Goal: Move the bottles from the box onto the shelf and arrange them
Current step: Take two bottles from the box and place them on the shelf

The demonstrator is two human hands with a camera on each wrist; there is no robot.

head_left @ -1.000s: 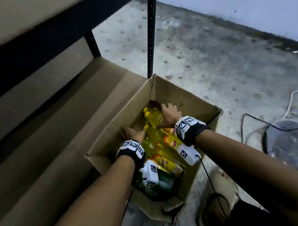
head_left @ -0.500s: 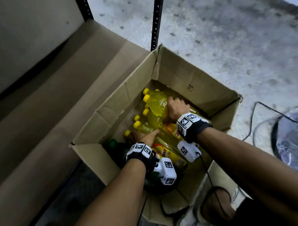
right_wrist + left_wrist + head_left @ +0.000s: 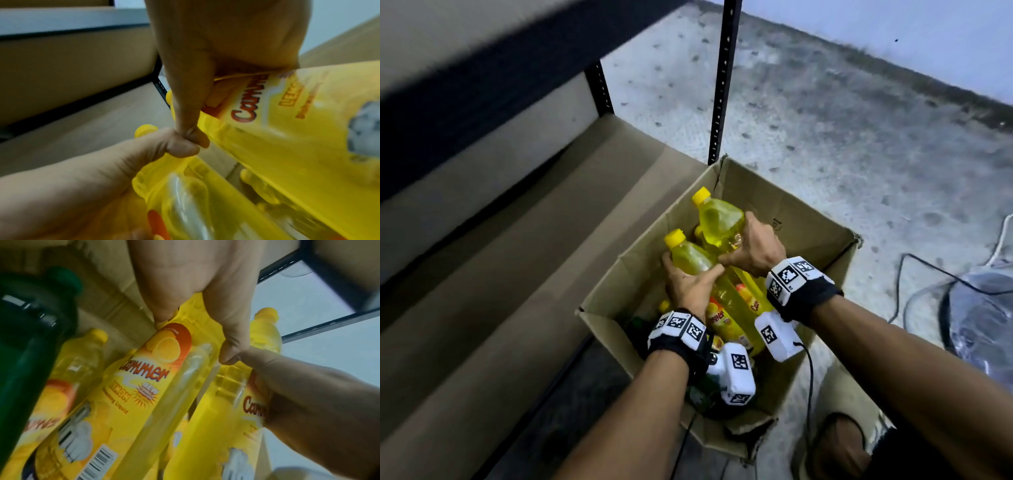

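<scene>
Head view: an open cardboard box (image 3: 784,212) stands on the floor just right of a low shelf (image 3: 524,260) lined with cardboard, its far-left corner beside a black perforated upright (image 3: 723,82). 2 yellow bottles with yellow caps rise, tilted to the far left, above the box's left part. The left hand (image 3: 690,284) is wrapped round the nearer yellow bottle (image 3: 693,258) below its shoulder, fingers curled about the body. The right hand (image 3: 755,250) is wrapped round the farther yellow bottle (image 3: 720,222), thumb toward the left hand; the 2 thumbs touch between the bottles. Both wrists carry black bands with white marker blocks.

Left wrist view: the nearer yellow bottle shows an orange-and-yellow label reading "Cammer" and "LEMON", with a barcode lower down. To its left lie another yellow bottle (image 3: 69,369) and a dark green bottle (image 3: 35,331) with a green cap, both inside the box against its cardboard wall.

Right wrist view: the right hand's thumb presses along the label of the farther yellow bottle, meeting the left thumb; more yellow caps show below, blurred.

On the floor at the right lie a black cable (image 3: 928,274) and a clear plastic sheet (image 3: 983,308). A shoe (image 3: 839,445) stands near the box's near-right corner.
</scene>
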